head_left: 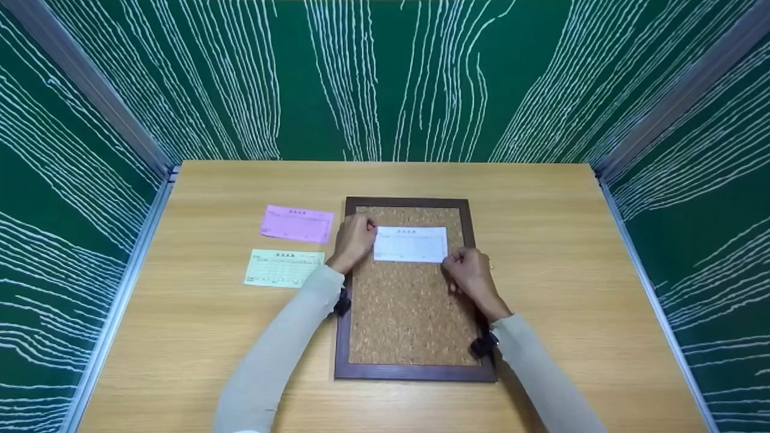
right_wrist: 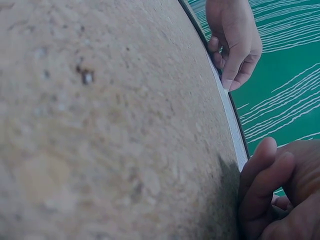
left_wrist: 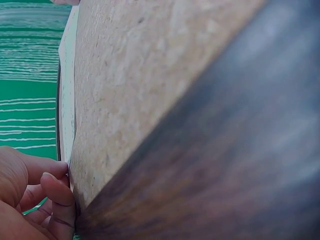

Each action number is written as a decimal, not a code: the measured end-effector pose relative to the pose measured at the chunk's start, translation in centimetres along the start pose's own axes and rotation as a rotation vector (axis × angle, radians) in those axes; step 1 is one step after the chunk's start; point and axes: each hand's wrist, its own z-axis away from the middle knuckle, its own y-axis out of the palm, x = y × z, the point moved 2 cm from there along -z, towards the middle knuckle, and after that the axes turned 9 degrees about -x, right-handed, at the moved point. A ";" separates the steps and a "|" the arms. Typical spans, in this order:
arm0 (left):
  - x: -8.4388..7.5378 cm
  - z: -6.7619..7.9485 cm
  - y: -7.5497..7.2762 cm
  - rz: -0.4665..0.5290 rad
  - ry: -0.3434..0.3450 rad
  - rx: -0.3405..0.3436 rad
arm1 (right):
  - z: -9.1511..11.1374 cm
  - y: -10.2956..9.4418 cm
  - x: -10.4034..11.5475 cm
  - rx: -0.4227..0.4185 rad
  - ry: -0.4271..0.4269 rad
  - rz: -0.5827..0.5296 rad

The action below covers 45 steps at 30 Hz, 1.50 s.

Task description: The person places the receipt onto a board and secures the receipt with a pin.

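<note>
So the white printed slip (head_left: pixel 410 245) was lying across the upper half of a cork board (head_left: pixel 409 319), long side going sideways. The left hand (head_left: pixel 356 236) had its upper-left corner pinched, and the right hand (head_left: pixel 470 272), fingers curled, was pinching the lower-right one.

Edge-wise, narrow strips of cork showed above the slip and off both its ends, with a big stretch below it. The dark brown frame (head_left: pixel 415 373) ran all round the board, and the left hand reached in over its left side, the right hand over its right.

Just left of the frame sat a purple slip (head_left: pixel 298 224), with a green slip (head_left: pixel 280 269) below it, its right end partly hidden by the left sleeve (head_left: pixel 283 355). The table (head_left: pixel 559 240) was light wood grain with plenty of width right of the board. Green walls (head_left: pixel 391 78) with wavy white lines boxed it in.

The white one looked pretty flat, with a heading and faint ruled printing, too small to read.
</note>
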 end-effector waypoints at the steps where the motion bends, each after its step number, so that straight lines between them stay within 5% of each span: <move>1: -0.1 0.1 -0.1 0.002 0.005 -0.004 | 0.0 0.0 0.0 -0.001 -0.002 -0.002; 10: -0.4 0.3 -0.5 0.018 0.005 -0.014 | 0.0 0.0 0.0 -0.006 0.010 -0.024; 20: -0.4 0.2 -0.5 0.027 0.081 -0.049 | 0.1 0.1 0.1 -0.032 0.008 -0.023; 33: -0.5 0.2 -0.5 -0.008 0.065 0.012 | 0.6 -0.3 -0.1 -0.028 -0.002 -0.072; 45: -4.8 2.4 -5.4 -0.119 0.239 0.079 | 2.0 -2.0 -0.2 -0.009 -0.090 -0.156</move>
